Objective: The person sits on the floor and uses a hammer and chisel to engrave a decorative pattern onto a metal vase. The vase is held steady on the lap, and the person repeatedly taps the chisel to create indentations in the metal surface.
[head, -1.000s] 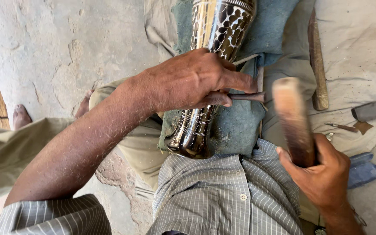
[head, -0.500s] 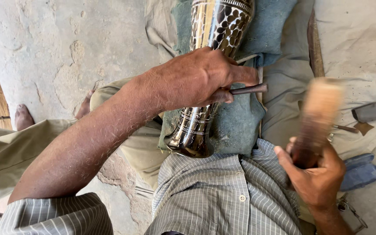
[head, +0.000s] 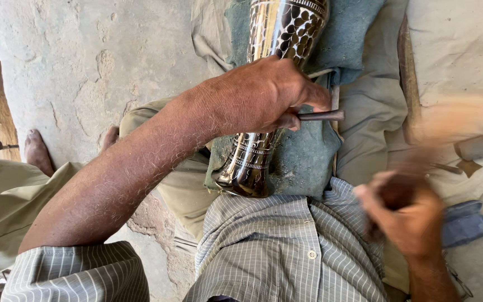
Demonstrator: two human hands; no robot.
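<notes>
Rough stone flooring lies under a seated person. At centre, the left hand is closed around a thin metal punch, its butt pointing toward three o'clock, braced on an engraved metal vase resting on a green cushion. At four o'clock, the right hand is clenched on a blurred wooden mallet. Chasing appears under way; any further strike needs the punch steady.

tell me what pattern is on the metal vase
Dark, shiny metal vase with pale leaf-shaped cutout patterning above and engraved bands near its base; head view.
</notes>
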